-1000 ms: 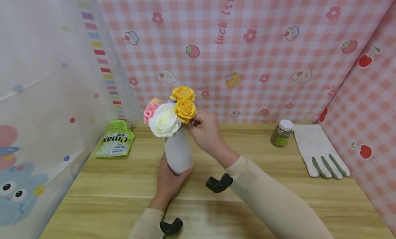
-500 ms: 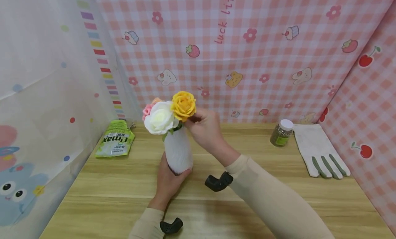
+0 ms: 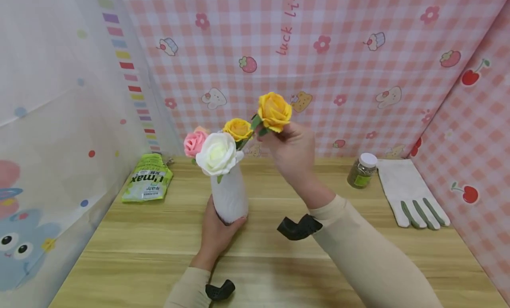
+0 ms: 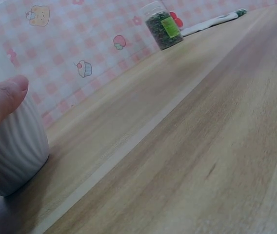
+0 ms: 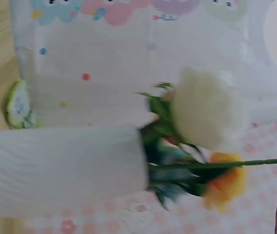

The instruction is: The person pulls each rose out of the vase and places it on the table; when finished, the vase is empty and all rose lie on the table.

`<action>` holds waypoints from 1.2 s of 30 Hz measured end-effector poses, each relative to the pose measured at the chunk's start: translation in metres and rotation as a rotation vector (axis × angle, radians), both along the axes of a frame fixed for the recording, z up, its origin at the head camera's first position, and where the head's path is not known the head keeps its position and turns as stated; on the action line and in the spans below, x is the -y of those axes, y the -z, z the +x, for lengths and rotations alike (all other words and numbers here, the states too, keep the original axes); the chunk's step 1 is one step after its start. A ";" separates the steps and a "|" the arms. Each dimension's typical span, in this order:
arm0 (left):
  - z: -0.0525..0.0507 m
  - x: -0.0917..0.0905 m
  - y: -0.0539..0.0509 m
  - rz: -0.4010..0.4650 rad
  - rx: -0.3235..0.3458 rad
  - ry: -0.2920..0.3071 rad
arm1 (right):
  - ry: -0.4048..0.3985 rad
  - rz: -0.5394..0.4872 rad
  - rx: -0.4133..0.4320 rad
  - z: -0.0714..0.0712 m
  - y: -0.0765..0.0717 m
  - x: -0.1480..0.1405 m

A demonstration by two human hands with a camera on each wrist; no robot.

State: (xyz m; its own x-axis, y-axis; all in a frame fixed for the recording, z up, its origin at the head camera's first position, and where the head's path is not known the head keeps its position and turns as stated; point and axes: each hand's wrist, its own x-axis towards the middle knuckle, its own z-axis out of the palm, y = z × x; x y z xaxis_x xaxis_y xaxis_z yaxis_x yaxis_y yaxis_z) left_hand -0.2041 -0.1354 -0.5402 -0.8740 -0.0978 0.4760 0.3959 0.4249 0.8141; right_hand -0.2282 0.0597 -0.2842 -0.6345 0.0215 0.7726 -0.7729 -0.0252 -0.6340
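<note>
A white ribbed vase (image 3: pixel 231 199) stands on the wooden table, its lower part held by my left hand (image 3: pixel 217 232). In the left wrist view, the thumb (image 4: pixel 9 95) lies against the vase wall. My right hand (image 3: pixel 294 155) pinches a yellow rose (image 3: pixel 275 112) just under its bloom, up and right of the vase. Its green stem (image 5: pixel 265 161) runs back to the vase mouth in the right wrist view; the lower end is hidden. A white rose (image 3: pixel 217 154), a pink rose (image 3: pixel 195 143) and another yellow rose (image 3: pixel 237 129) stand in the vase.
A green pouch (image 3: pixel 148 179) lies at the table's left. Toward the back right stand a white-lidded jar (image 3: pixel 361 171) and, beside it, a white glove (image 3: pixel 410 193) with grey-green strips. Patterned cloth (image 3: pixel 350 78) hangs behind the table (image 3: pixel 255 268).
My right hand has drawn one yellow rose up and to the right, away from the other flowers, baring part of its stem. The left hand and vase have stayed in place.
</note>
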 end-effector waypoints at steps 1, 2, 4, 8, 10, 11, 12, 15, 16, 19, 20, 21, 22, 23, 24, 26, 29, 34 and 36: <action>0.000 0.000 -0.001 0.004 -0.002 0.002 | -0.020 -0.038 0.003 0.001 -0.003 -0.005; 0.000 0.000 -0.001 0.003 -0.005 0.002 | -0.035 -0.073 0.004 0.001 -0.006 -0.010; -0.001 0.000 -0.002 -0.002 -0.007 -0.003 | -0.060 -0.149 0.006 0.001 -0.011 -0.022; 0.000 0.000 -0.003 -0.015 -0.004 -0.014 | -0.031 -0.280 0.032 0.001 -0.014 -0.053; 0.000 0.000 -0.003 -0.013 0.000 -0.016 | -0.003 -0.362 0.067 0.002 -0.011 -0.070; 0.001 -0.001 -0.004 -0.011 0.003 -0.015 | 0.000 -0.417 0.089 0.002 -0.008 -0.079; 0.001 -0.001 -0.004 -0.008 0.006 -0.013 | 0.001 -0.478 0.110 0.003 -0.004 -0.087; 0.000 0.000 -0.004 -0.007 0.015 -0.013 | 0.017 -0.608 0.175 0.004 0.012 -0.111; 0.000 0.000 -0.004 -0.008 0.016 -0.013 | 0.050 -0.612 0.204 0.005 0.020 -0.119; -0.001 -0.001 -0.002 -0.011 0.009 -0.020 | 0.152 -0.573 0.340 0.008 0.051 -0.140; 0.000 -0.001 -0.002 -0.013 0.006 -0.022 | 0.187 -0.539 0.399 0.009 0.063 -0.147; 0.000 -0.001 -0.002 -0.014 0.000 -0.026 | 0.226 -0.507 0.462 0.010 0.076 -0.154; 0.000 -0.001 -0.002 -0.013 -0.002 -0.028 | 0.256 -0.475 0.521 0.012 0.089 -0.161; 0.001 -0.001 -0.001 -0.014 -0.004 -0.032 | 0.273 -0.453 0.578 0.013 0.101 -0.167; 0.001 -0.001 -0.001 -0.015 -0.005 -0.034 | 0.291 -0.422 0.626 0.015 0.113 -0.174; 0.002 -0.001 -0.002 -0.007 0.000 -0.032 | 0.320 -0.353 0.705 0.019 0.135 -0.188; 0.003 -0.001 -0.002 0.011 0.021 -0.024 | 0.350 -0.248 0.796 0.026 0.164 -0.209; 0.003 -0.001 -0.003 0.018 0.030 -0.021 | 0.396 0.019 0.853 0.036 0.200 -0.237; 0.003 -0.001 -0.003 0.019 0.023 -0.020 | 0.414 0.129 0.843 0.036 0.210 -0.246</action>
